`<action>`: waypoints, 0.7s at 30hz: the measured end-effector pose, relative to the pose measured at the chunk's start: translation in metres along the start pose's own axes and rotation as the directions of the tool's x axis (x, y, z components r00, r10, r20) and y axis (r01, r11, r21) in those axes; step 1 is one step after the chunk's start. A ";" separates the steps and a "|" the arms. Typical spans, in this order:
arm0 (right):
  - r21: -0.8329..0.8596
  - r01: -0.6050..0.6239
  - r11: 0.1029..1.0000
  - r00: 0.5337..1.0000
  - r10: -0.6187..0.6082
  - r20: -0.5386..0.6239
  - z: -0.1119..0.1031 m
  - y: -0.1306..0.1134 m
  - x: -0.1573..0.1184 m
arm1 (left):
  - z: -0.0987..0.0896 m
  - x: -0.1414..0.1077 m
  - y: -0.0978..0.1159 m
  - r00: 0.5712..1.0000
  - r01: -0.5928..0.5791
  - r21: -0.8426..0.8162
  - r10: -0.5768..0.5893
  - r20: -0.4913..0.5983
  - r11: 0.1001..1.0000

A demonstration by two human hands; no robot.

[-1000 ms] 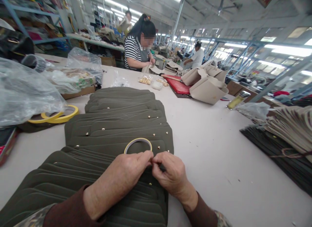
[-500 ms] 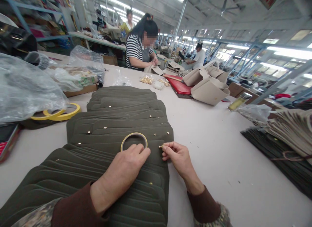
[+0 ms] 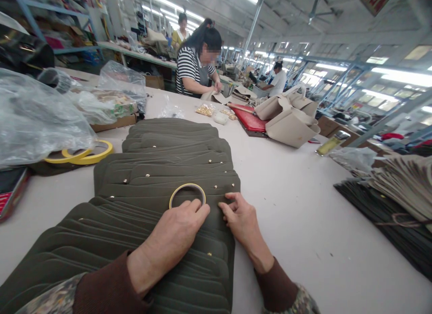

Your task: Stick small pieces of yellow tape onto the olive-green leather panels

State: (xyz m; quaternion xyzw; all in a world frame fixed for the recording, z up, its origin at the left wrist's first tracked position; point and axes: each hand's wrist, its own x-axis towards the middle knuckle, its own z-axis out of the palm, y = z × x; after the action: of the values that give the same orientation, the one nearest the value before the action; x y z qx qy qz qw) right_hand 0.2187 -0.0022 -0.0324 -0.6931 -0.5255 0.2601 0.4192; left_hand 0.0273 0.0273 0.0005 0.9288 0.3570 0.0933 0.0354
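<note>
Overlapping dark olive panels [image 3: 162,228], several of them with small gold studs [image 3: 147,175], lie in a long fanned row in front of me. My left hand [image 3: 173,239] is closed over the near side of a thin yellow tape roll [image 3: 187,185], above the middle of the row. Its fingertips are partly hidden from me. At the panels' right edge is my right hand [image 3: 240,215], thumb and forefinger apart, and no stud shows between them. One gold stud [image 3: 232,185] sits just beyond its fingers.
More yellow tape rolls [image 3: 91,156] lie at the left beside plastic bags [image 3: 37,120]. Across the table a person [image 3: 197,62] in stripes handles beige pieces. Bags of gold hardware [image 3: 204,109], beige bags [image 3: 292,120], a bottle [image 3: 332,142] and bundled dark pieces [image 3: 381,219] lie around.
My right thumb and forefinger have parted; the gold stud between them half a second ago no longer shows there. My left hand stays at the tape roll. The view has shifted slightly.
</note>
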 end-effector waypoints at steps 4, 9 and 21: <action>0.152 -0.097 0.984 0.995 0.095 0.025 -0.005 0.008 -0.005 | -0.006 0.003 -0.007 0.986 0.094 0.033 -0.088 -0.143 0.995; -0.102 0.146 0.984 0.989 -0.148 -0.009 -0.001 0.006 -0.008 | -0.009 0.006 -0.010 0.985 0.143 0.021 -0.140 -0.101 0.990; -0.188 0.221 0.957 0.932 -0.151 0.328 -0.016 0.001 -0.010 | -0.013 0.003 -0.004 0.979 0.198 0.007 -0.198 -0.045 0.980</action>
State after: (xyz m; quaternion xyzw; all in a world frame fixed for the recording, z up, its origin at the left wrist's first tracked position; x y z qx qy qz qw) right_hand 0.2292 -0.0169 -0.0261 -0.6326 -0.6743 0.2643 0.2743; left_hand 0.0244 0.0326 0.0128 0.8865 0.4490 0.1078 0.0314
